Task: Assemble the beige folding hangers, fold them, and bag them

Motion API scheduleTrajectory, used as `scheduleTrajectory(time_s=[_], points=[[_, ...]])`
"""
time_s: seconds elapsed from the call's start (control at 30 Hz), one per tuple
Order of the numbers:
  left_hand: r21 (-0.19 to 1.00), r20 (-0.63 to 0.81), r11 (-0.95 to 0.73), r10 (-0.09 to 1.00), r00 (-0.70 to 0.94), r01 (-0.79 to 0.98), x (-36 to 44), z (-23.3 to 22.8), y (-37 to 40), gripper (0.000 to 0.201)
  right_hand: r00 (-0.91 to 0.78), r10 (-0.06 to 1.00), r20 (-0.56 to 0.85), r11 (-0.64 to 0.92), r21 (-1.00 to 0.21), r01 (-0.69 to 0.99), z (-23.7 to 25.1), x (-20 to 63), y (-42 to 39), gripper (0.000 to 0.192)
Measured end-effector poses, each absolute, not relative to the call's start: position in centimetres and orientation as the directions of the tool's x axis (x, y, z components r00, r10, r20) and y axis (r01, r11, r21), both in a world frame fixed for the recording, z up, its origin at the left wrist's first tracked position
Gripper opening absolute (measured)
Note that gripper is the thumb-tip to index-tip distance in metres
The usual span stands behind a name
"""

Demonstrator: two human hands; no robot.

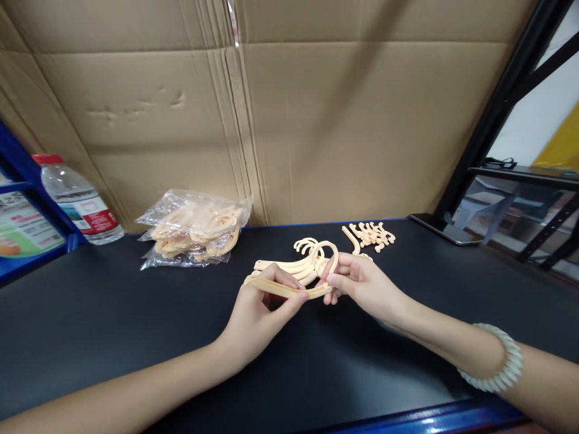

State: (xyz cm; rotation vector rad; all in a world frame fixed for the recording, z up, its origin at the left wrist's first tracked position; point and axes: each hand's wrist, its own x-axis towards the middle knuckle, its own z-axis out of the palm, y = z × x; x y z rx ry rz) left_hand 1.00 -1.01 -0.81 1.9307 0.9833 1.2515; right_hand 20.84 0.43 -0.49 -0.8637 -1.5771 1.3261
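Both our hands, left hand (256, 307) and right hand (357, 280), pinch one cream plastic hanger (289, 289) above the black table (113, 319); similar pieces, perhaps hooks (373, 234), lie beyond.

Smooth, seemingly plastic hanger (289, 290).

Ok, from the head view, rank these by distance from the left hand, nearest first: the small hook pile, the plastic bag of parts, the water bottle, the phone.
From the left hand:
1. Plastic bag of parts, up and to its left.
2. Small hook pile, beyond the right hand; close to the bag's distance, hard to call.
3. Water bottle, far left, by the blue shelf.
4. Phone, far right, at the table's back edge.
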Motion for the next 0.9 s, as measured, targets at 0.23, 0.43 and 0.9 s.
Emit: scheduleTrajectory(time_s=[0.23,0.43,0.9], points=[[0.960,0.269,-0.279,0.946,0.182,0.030,1.2,-0.6,-0.2,0.018,-0.324,0.929,0.180,0.220,-0.971,0.092,-0.4,21.0,0.7,0.026],[0.983,0.182,-0.172,0.955,0.236,-0.059,1.6,-0.9,-0.9,0.033,-0.365,0.920,0.142,0.170,-0.984,0.047,-0.3,20.7,0.4,0.031],[0.993,0.066,-0.040,0.970,0.236,-0.112,1.6,-0.9,-1.0,0.037,-0.065,0.886,0.459,0.458,-0.844,0.278,2.2,27.1,5.5,0.018]])
